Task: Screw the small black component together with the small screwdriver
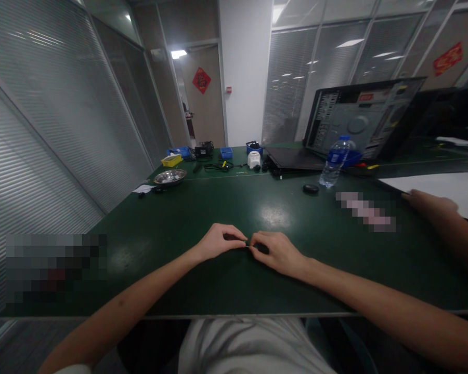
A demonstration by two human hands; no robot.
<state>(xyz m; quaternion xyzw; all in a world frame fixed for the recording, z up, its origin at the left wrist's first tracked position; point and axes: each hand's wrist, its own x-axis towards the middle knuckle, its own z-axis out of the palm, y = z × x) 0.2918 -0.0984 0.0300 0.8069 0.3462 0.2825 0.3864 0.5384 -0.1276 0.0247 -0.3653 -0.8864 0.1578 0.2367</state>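
Observation:
Just above the green table (218,291), my left hand (218,241) and my right hand (276,252) meet near the middle, fingertips almost touching. The thumb and fingers of each hand are closed in a pinch. Between the fingertips is a small, thin object (247,246), too tiny and blurred to name. Both hands seem to grip it, one from each side.
Ahead to the right stand a water bottle (334,163), a black mouse-like object (311,189) and an opened computer case (359,122). A metal bowl (170,177) and a yellow tray (171,160) lie at the far left. Another person's hand (432,205) touches a white sheet (444,187).

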